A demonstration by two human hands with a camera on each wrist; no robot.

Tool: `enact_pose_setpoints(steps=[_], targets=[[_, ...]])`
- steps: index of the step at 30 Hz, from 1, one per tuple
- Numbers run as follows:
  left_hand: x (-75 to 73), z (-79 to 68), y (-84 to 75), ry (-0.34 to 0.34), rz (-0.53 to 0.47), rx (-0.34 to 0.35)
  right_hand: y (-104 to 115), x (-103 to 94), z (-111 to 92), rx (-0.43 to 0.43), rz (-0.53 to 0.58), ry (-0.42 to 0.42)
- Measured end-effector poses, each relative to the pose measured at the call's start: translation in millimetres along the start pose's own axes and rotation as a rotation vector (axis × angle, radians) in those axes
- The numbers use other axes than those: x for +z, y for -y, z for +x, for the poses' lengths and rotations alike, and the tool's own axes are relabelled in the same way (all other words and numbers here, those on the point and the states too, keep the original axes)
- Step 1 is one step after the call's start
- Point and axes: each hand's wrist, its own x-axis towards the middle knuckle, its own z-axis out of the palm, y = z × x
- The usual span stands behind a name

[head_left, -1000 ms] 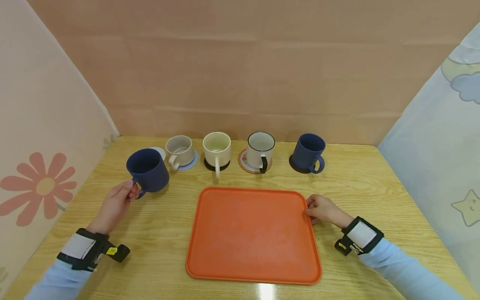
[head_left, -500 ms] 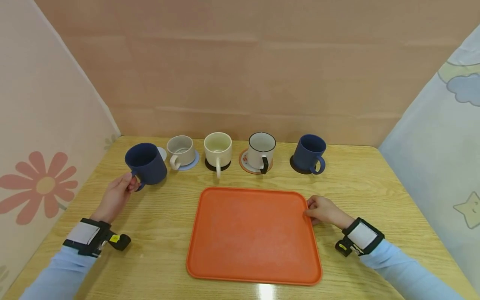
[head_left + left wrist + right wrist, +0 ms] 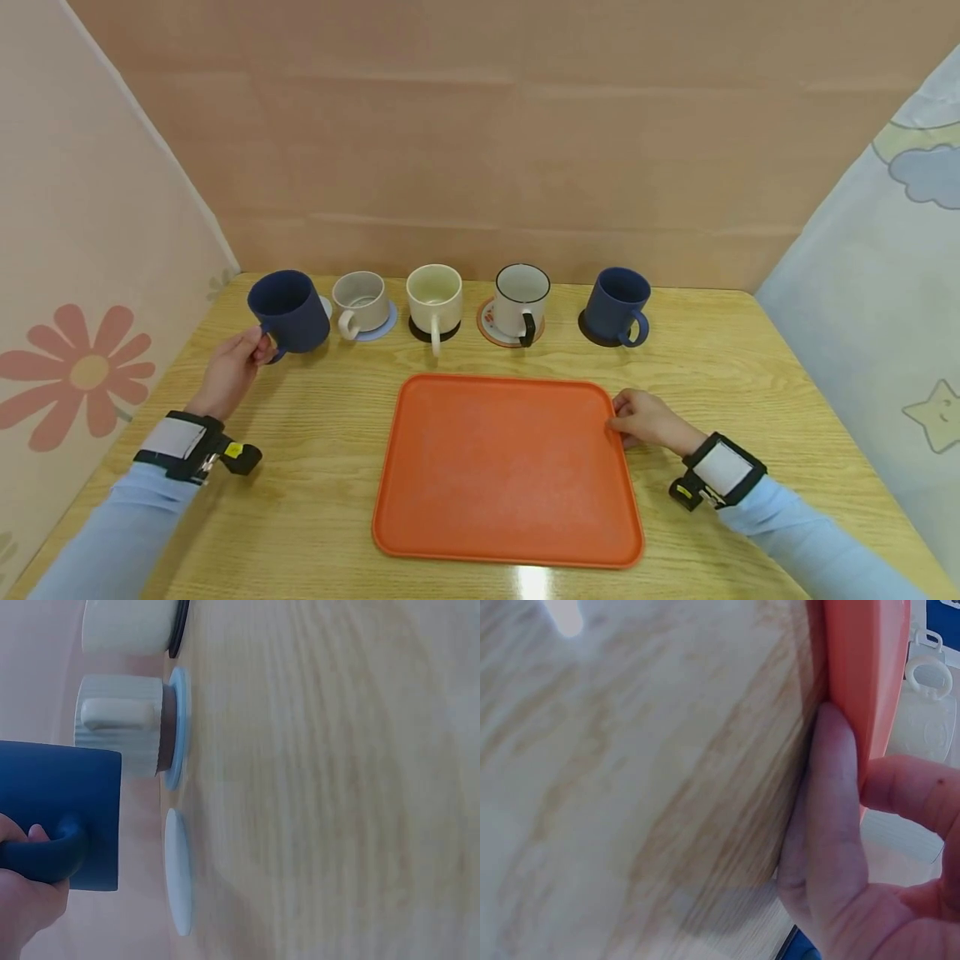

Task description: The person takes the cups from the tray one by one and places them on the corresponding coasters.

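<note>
My left hand [image 3: 231, 367] grips a navy mug [image 3: 294, 317] by its handle. In the left wrist view the mug's base hangs above the table, on the side of a white coaster [image 3: 178, 871] that bears nothing. The head view has this coaster [image 3: 326, 307] mostly hidden behind the mug. At the orange tray [image 3: 506, 475], my right hand [image 3: 651, 419] pinches the right rim. Seen from the right wrist, the thumb lies on the tray's inner side and the fingers [image 3: 832, 802] on the outer side.
Along the back stand a ribbed grey cup [image 3: 363, 304] on a blue coaster, a cream mug [image 3: 435, 300] on a black one, a white mug with black handle [image 3: 517, 304] on a patterned one, and a second navy mug [image 3: 617, 304] on a dark one. Cloth walls enclose the table.
The left hand has carried the navy mug away from me toward the back of the table, over the white coaster's side. The right hand and tray have stayed in place.
</note>
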Motion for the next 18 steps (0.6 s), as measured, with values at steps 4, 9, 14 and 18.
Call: enact_pose_setpoints(steps=[4, 9, 14, 18], targets=[[-2.6, 8.7, -0.9, 0.004, 0.016, -0.007, -0.1, -0.2, 0.1, 0.000, -0.002, -0.001], [-4.8, 18.1, -2.8, 0.006, 0.004, 0.007, -0.3, 0.5, 0.8, 0.006, -0.011, -0.005], [-7.0, 24.6, -4.7, -0.028, -0.046, -0.005, -0.8, 0.8, 1.0, 0.010, -0.014, -0.008], [-9.5, 29.4, -5.1, -0.065, -0.124, 0.000, -1.1, 0.9, 1.5, 0.009, 0.001, -0.004]])
